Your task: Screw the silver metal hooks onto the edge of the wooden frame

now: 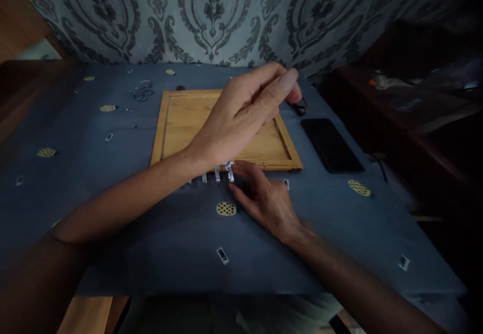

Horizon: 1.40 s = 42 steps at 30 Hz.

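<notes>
Seen from above, our left hand (247, 115) hangs in the middle of the frame over a shallow wooden tray (181, 122), fingers loosely curled and drawn close together, the thumb and forefinger tips near each other at the upper right of the tray. We cannot tell whether anything is pinched between them.

Just past those fingertips a small dark object (300, 105) lies beside the tray's far right corner; its make is too dim to read.

Lower in the frame, our right hand (264, 198) rests flat on the blue cloth that covers the counter (113, 213), fingers spread narrow. Its fingertips touch a short row of small silver metal pieces (222, 173) lined up just in front of the tray's near edge, at the centre of the frame. The forefinger sits against the rightmost piece. The left forearm crosses above the row and hides its left end.

A black phone (332, 145) lies face up on the cloth to the right of the tray, near it but apart from it.

In the upper left of the frame, a small heap of further metal bits (141, 91) sits on the cloth, well apart from both hands.

Yellow dotted ovals and small white marks are scattered over the cloth; one yellow oval (226, 209) lies just left of our right hand.

Grey damask wallpaper (211, 12) fills the top of the frame, and a dark shelf (415, 102) runs along the right.
</notes>
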Motion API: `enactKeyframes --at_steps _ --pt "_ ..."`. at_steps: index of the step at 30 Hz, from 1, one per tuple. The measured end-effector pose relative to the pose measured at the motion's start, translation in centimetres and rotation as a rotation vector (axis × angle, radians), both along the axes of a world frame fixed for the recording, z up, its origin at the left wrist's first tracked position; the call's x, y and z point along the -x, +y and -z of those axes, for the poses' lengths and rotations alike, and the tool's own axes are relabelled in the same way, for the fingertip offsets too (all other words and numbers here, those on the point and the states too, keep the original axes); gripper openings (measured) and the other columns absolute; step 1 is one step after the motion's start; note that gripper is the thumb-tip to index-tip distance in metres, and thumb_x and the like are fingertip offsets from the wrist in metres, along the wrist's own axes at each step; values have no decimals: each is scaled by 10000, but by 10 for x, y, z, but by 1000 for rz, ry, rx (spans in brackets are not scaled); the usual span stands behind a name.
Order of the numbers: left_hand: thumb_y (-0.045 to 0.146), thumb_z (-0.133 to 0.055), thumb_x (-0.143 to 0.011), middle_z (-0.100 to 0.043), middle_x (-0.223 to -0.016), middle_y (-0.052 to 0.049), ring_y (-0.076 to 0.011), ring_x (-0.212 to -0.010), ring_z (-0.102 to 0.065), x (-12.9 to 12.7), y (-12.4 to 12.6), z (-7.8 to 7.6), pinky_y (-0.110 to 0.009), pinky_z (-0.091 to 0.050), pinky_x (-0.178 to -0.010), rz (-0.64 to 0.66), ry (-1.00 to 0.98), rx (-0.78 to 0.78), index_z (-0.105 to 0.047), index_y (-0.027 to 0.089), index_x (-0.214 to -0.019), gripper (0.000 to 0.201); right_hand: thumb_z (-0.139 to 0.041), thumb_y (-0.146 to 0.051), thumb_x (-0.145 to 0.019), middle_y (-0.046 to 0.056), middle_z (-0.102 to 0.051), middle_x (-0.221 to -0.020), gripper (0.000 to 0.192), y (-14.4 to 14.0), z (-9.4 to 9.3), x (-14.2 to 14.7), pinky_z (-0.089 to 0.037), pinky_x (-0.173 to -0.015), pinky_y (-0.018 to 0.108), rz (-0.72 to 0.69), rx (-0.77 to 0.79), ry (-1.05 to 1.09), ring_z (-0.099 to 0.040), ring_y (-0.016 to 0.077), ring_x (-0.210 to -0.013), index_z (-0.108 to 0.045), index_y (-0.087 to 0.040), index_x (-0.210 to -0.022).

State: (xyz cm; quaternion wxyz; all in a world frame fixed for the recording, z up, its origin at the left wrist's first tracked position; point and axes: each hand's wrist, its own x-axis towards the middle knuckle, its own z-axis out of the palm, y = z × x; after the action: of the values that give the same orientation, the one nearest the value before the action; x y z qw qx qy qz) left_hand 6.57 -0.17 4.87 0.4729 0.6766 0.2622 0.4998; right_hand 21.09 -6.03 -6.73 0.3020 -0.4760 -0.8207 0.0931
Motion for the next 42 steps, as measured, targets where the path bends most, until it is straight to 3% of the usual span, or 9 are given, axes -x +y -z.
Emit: enactKeyframes --at_steps 3,9,16,18,22,24,30,39,42 --pt "294 -413 -1017 -386 -640 51 -44 -532 -332 -2 -5 0 -224 -289 -522 20 8 12 -564 156 -803 297 -594 -295 -923 17 -808 -985 316 0 0 0 -553 -555 278 8 25 3 -682 157 -518 -569 -217 -1229" --pt "366 -429 -1016 -287 -510 81 -14 -434 -253 -5 -2 2 -183 -261 -460 48 -50 46 -544 156 -697 398 -553 -330 -938 34 -807 -1002 318 0 1 0 -561 -579 290 21 57 -14 -686 160 -525 -559 -224 -1238" --pt "466 -401 -1015 -254 -449 101 -2 -364 -225 4 14 -1 -191 -168 -387 242 -43 144 -564 141 -705 477 -535 -335 -963 44 -799 -1063 332 0 1 -1 -547 -563 284 5 52 -31 -712 170 -580 -522 -221 -1275" --pt "431 -405 -1021 -262 -464 100 -1 -388 -224 4 15 1 -189 -180 -403 207 -48 104 -560 138 -705 458 -547 -322 -956 39 -799 -1058 330 0 1 -1 -544 -560 283 2 44 -22 -711 170 -576 -529 -221 -1269" --pt "325 -440 -1021 -390 -584 58 -10 -521 -360 0 5 4 -179 -310 -526 -26 -30 -72 -558 128 -726 374 -577 -307 -936 30 -802 -1037 325 0 2 -1 -549 -564 286 15 31 -1 -686 160 -523 -552 -224 -1249" --pt "317 -454 -1017 -395 -601 50 -28 -537 -372 -3 -1 3 -197 -319 -540 -62 -8 -58 -563 144 -741 344 -590 -310 -928 26 -806 -994 318 0 3 0 -552 -571 289 26 35 -4 -683 165 -514 -569 -223 -1233" --pt "357 -447 -1018 -285 -508 72 -25 -446 -263 -9 -2 1 -204 -277 -468 30 -44 48 -542 152 -662 422 -604 -297 -914 26 -806 -1000 338 0 3 0 -557 -585 293 25 44 9 -700 175 -539 -574 -219 -1242" --pt "358 -328 -1036 -247 -432 102 -15 -344 -230 -5 20 -4 -196 -181 -402 315 12 146 -562 144 -680 476 -591 -295 -927 27 -807 -1013 347 0 2 0 -539 -554 280 11 37 13 -687 163 -528 -560 -212 -1263" --pt "346 -370 -1030 -274 -478 87 -35 -403 -254 -6 17 -1 -221 -217 -436 222 25 88 -563 154 -689 437 -596 -290 -923 28 -808 -1021 344 0 2 0 -547 -561 284 18 27 -2 -687 160 -520 -559 -212 -1256"
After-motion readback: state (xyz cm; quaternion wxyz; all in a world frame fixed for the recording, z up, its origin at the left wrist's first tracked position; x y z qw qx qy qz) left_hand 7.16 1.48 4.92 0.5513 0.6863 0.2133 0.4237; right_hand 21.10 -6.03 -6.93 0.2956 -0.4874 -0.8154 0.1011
